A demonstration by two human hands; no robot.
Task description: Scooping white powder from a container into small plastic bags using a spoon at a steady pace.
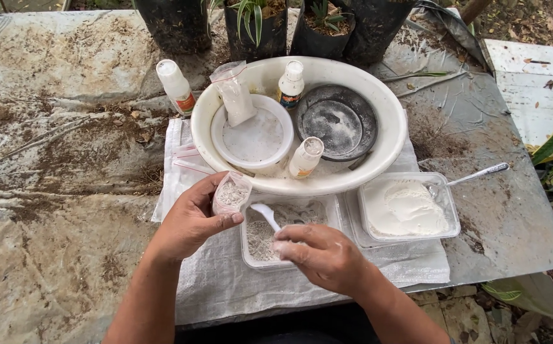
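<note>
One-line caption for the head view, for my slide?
Left hand holds small zip bag; right hand dips white spoon into clear tub of grey powder.

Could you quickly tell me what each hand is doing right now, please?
Left hand: closed around a small plastic bag of grey powder.
Right hand: closed on a white plastic spoon over the clear tub.

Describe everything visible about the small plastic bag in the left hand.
The small plastic bag is clear, thin and soft, with a red zip strip along its open mouth. It is partly filled with coarse grey-white powder. The left hand pinches it upright, thumb in front and fingers behind, just above the near left corner of the clear plastic tub of the same powder. The right hand holds a white plastic spoon beside it, not touching the bag. The big white basin lies close behind.
</note>
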